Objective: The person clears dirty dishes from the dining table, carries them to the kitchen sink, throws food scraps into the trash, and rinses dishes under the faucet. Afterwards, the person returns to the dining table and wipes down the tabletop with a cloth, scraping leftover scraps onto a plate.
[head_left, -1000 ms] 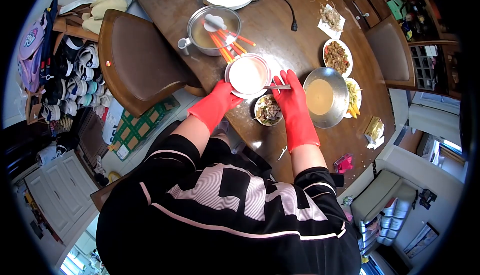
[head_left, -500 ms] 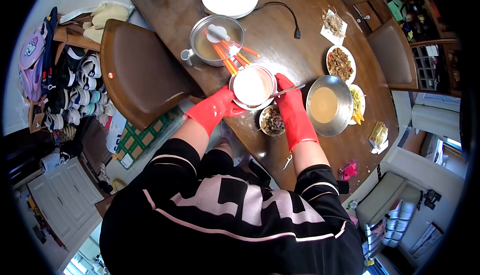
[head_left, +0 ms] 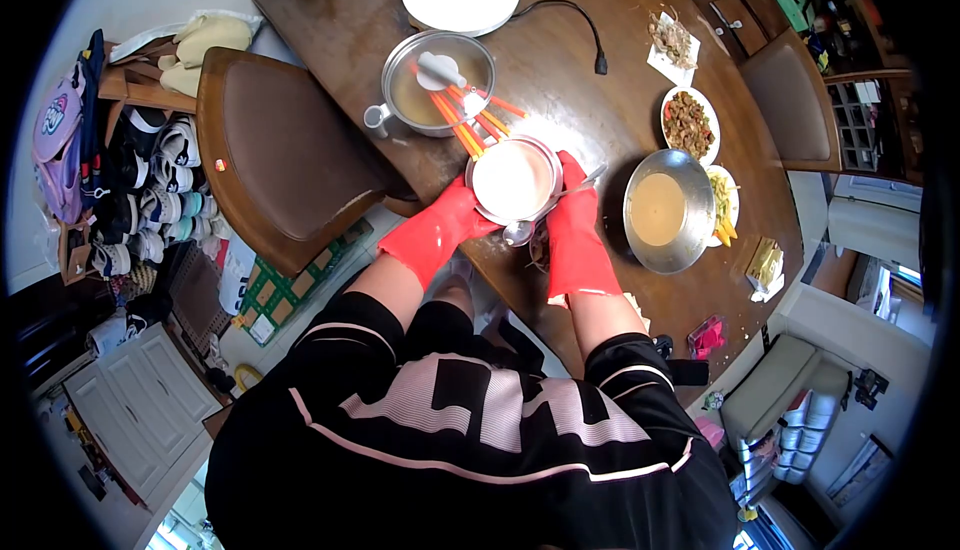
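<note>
Bowl point(head_left: 513, 180) is over the table's point(head_left: 560, 70) edge, clamped between left hand point(head_left: 452, 222) and right hand point(head_left: 574, 212); spoon point(head_left: 518, 234) lies against the right. Likely rigid, breakable, slippery if wet; hold beneath the rim.

You get a bright middle, but all 4 corners are black. A white shine sits on your wooden table point(head_left: 560, 70), and your white bowl point(head_left: 550, 158) glows too bright inside to see well. Near the edge, the white cabinet point(head_left: 135, 405) looks tipped and soft.
</note>
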`<state>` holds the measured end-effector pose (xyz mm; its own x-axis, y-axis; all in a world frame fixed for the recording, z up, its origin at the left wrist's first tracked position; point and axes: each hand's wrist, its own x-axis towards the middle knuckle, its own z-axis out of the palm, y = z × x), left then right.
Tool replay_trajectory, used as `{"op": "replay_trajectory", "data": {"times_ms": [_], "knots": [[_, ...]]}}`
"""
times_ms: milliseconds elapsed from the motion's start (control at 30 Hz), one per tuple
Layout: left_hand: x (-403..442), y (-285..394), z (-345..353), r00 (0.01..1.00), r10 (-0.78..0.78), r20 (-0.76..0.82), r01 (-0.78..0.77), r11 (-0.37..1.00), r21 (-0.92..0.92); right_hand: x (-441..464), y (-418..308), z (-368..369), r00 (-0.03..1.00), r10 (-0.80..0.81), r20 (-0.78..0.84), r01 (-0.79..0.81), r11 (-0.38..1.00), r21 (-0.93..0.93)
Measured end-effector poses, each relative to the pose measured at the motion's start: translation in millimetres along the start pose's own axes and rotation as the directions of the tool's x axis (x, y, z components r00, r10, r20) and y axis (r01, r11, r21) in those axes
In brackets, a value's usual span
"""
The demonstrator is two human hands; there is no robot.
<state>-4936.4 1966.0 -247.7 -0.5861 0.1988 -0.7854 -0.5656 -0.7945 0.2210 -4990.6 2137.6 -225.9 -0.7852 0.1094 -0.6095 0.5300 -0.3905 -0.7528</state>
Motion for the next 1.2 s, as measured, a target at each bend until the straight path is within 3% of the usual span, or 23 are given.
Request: {"op": "replay_trajectory", "data": {"times_ms": [167, 233, 433, 467, 567, 667, 767, 867, 900, 933, 967, 1000, 1033, 1067, 1133, 1200], "knots": [[14.1, -0.6, 2.0, 0.974, 0.002, 0.228, 0.022, 0.995, -0.100, 7.0, -4.6, -18.1, 0.997, 0.041, 0.070, -0.055, 0.976, 0.210], [18.5, -0.1, 4.0, 0.957, 0.002, 0.290, 0.039, 0.990, -0.137, 3.6, -11.1, -22.0, 0.990, 0.069, 0.121, -0.093, 0.975, 0.201], [6.0, -1.0, 16.5, 0.937, -0.067, 0.343, 0.188, 0.924, -0.332, -23.7, -45.4, -18.2, 0.987, 0.112, 0.118, -0.144, 0.939, 0.313], [1.3, -0.9, 20.3, 0.934, -0.081, 0.349, 0.216, 0.904, -0.369, -24.2, -45.3, -18.7, 0.994, 0.035, 0.104, -0.064, 0.955, 0.288], [-40.1, -7.1, 53.8, 0.940, 0.004, 0.340, 0.091, 0.961, -0.263, -27.6, -37.9, -13.9, 0.975, -0.213, 0.057, 0.198, 0.960, 0.195], [-26.2, -24.0, 34.5, 0.911, 0.094, 0.401, 0.013, 0.967, -0.255, -32.0, -28.6, -10.9, 0.947, -0.320, 0.005, 0.316, 0.936, 0.158], [-25.9, -33.2, 34.3, 0.900, 0.194, 0.390, -0.230, 0.972, 0.046, -42.8, -23.7, -19.4, 0.923, -0.383, 0.031, 0.379, 0.922, 0.080], [-42.7, -30.8, 36.2, 0.865, 0.162, 0.474, -0.050, 0.969, -0.240, -66.7, -20.9, -36.2, 0.893, -0.418, 0.165, 0.435, 0.896, -0.085], [-39.7, -34.5, 30.3, 0.818, 0.247, 0.519, -0.414, 0.880, 0.233, -76.8, -22.3, -41.3, 0.881, -0.419, 0.221, 0.456, 0.876, -0.156], [-36.6, -38.1, 24.3, 0.762, 0.330, 0.557, -0.645, 0.466, 0.606, -83.7, -22.9, -44.7, 0.885, -0.377, 0.273, 0.428, 0.889, -0.162], [-13.2, -41.6, 1.6, 0.827, 0.258, 0.500, -0.438, 0.853, 0.284, -90.1, -23.5, -47.5, 0.886, -0.333, 0.323, 0.400, 0.900, -0.170], [8.3, -48.0, -22.4, 0.861, 0.152, 0.484, -0.105, 0.987, -0.124, -97.1, -25.2, -50.0, 0.882, -0.289, 0.371, 0.373, 0.911, -0.178], [14.8, -51.2, -32.1, 0.775, 0.269, 0.572, -0.495, 0.821, 0.285, -108.4, -29.8, -49.0, 0.889, -0.271, 0.370, 0.366, 0.905, -0.216], [21.0, -54.3, -41.4, 0.667, 0.377, 0.642, -0.745, 0.364, 0.559, -113.5, -31.2, -51.9, 0.892, -0.247, 0.379, 0.356, 0.900, -0.253], [7.6, -46.6, -27.9, 0.731, 0.316, 0.605, -0.605, -0.111, 0.789, -120.9, -33.8, -57.8, 0.898, -0.200, 0.393, 0.339, 0.883, -0.325], [-26.4, -41.8, -6.6, 0.804, 0.290, 0.519, -0.595, 0.381, 0.708, -125.6, -32.5, -62.1, 0.906, -0.145, 0.398, 0.293, 0.893, -0.342]]}}
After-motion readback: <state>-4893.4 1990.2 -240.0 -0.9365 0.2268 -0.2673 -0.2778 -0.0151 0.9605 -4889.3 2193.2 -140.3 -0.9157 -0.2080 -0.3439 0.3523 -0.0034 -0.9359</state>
